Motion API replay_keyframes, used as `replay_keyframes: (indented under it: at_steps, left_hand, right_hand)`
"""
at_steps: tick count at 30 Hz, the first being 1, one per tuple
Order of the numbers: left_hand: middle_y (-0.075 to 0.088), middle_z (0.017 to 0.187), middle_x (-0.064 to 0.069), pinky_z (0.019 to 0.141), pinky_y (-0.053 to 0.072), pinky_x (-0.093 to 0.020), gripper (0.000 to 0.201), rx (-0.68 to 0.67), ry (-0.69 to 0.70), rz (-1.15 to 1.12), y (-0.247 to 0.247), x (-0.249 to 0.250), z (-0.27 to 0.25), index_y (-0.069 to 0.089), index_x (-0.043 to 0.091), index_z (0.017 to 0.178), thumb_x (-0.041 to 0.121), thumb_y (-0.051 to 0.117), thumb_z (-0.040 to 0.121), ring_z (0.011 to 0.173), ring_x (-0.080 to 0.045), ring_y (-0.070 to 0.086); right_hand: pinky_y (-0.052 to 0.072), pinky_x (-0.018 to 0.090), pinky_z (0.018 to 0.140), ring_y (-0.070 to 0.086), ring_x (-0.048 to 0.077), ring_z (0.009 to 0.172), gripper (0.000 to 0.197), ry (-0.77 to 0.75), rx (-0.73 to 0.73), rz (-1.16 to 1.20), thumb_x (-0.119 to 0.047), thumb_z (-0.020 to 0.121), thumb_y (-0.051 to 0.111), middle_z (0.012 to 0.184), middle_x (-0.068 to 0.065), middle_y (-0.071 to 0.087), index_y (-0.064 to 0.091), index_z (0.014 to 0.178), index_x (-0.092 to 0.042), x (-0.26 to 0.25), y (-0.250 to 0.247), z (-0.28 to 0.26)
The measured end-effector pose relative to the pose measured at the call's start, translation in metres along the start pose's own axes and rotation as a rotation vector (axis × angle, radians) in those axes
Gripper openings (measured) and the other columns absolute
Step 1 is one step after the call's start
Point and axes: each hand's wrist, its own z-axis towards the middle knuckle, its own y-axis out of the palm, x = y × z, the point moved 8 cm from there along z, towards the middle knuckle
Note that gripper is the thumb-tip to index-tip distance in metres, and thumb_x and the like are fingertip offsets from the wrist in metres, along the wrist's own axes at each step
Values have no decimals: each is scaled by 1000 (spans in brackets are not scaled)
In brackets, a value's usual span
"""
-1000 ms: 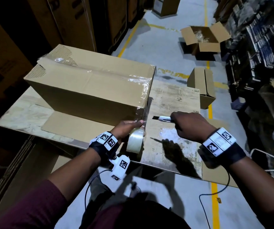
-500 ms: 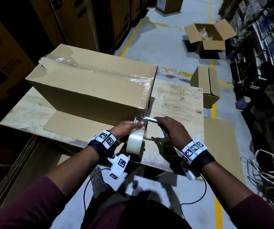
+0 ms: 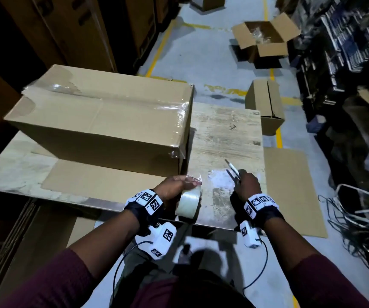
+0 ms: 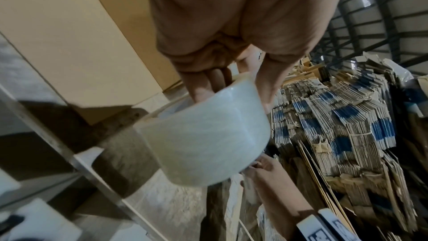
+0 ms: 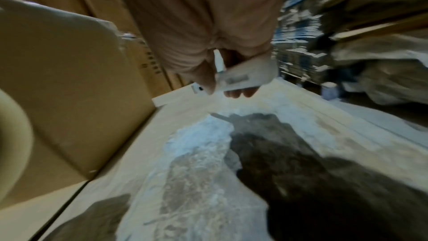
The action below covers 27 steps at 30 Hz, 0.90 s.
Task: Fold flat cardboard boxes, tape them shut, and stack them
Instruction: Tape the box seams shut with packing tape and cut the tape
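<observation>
A large brown cardboard box stands on the worn table, with clear tape along its top seam and down its right end. My left hand grips a roll of clear tape at the table's near edge, just in front of the box's right corner; the roll fills the left wrist view. A crumpled loose tape end sticks up at the fingers. My right hand holds a white utility knife, blade pointing away, over the table to the right of the roll. The knife shows blurred in the right wrist view.
A flat cardboard sheet lies under the box. On the floor beyond are an open box and a small closed box. A flat sheet lies right of the table. Bundled flat cartons and loose wires crowd the right side.
The right hand brought the knife to the tape at the box's corner, then drew back to the right. The tape no longer runs from box to roll; the left hand and roll moved slightly nearer.
</observation>
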Motion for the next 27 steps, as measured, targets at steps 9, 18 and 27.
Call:
replay_keyframes:
  at_steps: [9, 18, 27]
  left_hand:
    - [71, 122, -2, 109, 42, -38, 33, -159, 55, 101, 50, 15, 20, 77, 21, 106, 8, 77, 76, 120, -26, 62]
    - [73, 112, -8, 95, 53, -42, 32, -135, 38, 125, 65, 19, 25, 71, 28, 109, 15, 79, 80, 103, -26, 69]
    - [69, 97, -12, 86, 49, -37, 48, 51, -85, 78, 50, -29, 73, 63, 15, 86, 52, 79, 60, 88, -26, 64]
  right_hand:
    - [51, 44, 78, 63, 35, 87, 70, 102, -371, 1201, -67, 77, 77, 102, 13, 68, 70, 109, -5, -31, -22, -45]
    - [51, 26, 75, 71, 11, 77, 8, -277, -22, 851, -17, 81, 84, 80, 0, 77, 82, 82, -10, -59, -76, -40]
    - [49, 23, 73, 66, 1, 75, 6, -155, 51, 652, -19, 84, 82, 84, -2, 78, 83, 83, -13, -43, -27, 15]
